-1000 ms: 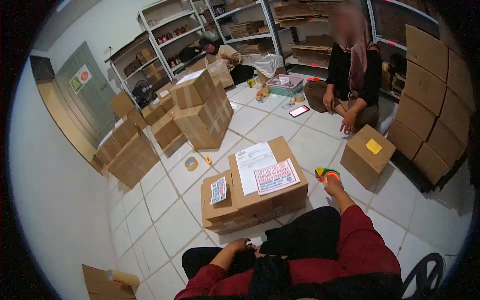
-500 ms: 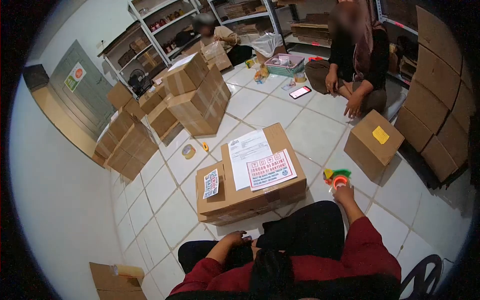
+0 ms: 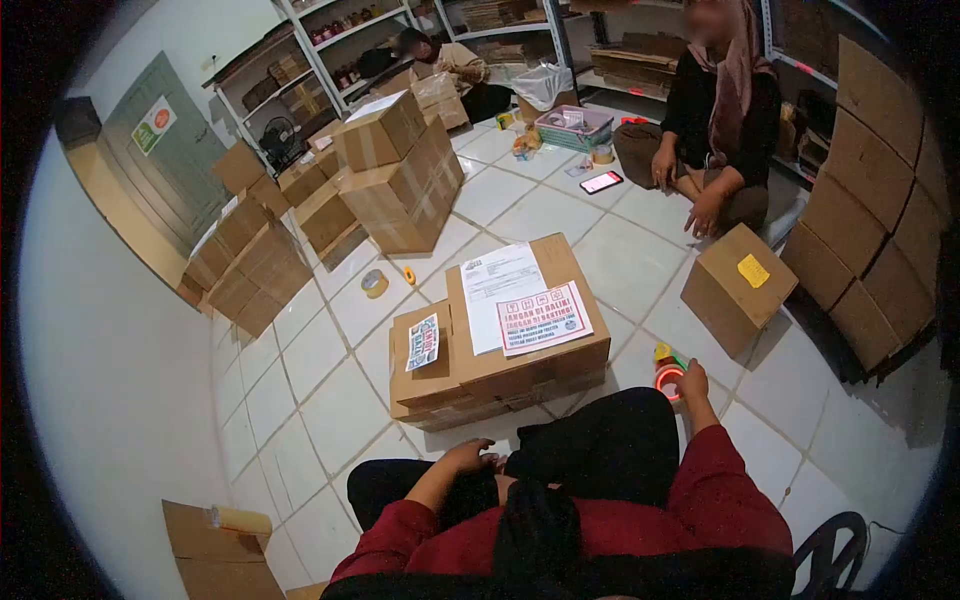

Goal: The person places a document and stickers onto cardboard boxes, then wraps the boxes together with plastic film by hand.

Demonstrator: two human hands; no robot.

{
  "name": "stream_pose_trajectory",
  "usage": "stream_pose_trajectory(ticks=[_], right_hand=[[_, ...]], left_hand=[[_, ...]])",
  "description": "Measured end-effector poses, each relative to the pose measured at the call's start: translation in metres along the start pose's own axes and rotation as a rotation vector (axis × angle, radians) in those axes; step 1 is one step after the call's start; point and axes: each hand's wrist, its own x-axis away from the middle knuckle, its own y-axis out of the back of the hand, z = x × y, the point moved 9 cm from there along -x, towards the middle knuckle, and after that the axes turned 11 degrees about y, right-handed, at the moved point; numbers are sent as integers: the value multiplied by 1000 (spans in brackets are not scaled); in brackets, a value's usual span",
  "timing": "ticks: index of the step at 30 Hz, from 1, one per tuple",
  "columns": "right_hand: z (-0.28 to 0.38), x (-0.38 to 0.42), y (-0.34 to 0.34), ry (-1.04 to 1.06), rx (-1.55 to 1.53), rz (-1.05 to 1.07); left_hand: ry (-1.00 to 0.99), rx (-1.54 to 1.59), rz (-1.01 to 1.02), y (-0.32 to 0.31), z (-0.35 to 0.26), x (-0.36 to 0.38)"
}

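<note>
Both hands are seen in the lower part of the frame. Right of the middle, a bright tape dispenser [image 3: 664,378] is held by the curled right hand [image 3: 692,382]. Low in the middle, the left hand [image 3: 468,457] is loosely bent; whether anything is held by it cannot be told. Mid-frame, a brown box [image 3: 520,376] is partly covered by papers [image 3: 545,320].

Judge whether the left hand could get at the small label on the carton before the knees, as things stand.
Probably yes: the left hand is near the carton, and the small label lies uncovered on top, with nothing visible between.
</note>
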Motion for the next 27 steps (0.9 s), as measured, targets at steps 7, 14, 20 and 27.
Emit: stream_pose_trajectory(ticks=[7,14,20,27], right_hand=[[30,32,117,192,-598,-575],[206,133,168,718,-771,83],[287,217,154,1085,-459,85],[309,251,124,1278,-255,124]], left_hand=[[-111,642,221,5,-83,47],[-522,1186,414,36,-163,88],[-479,1544,586,31,-152,113],[-344,1510,496,18,-117,129]])
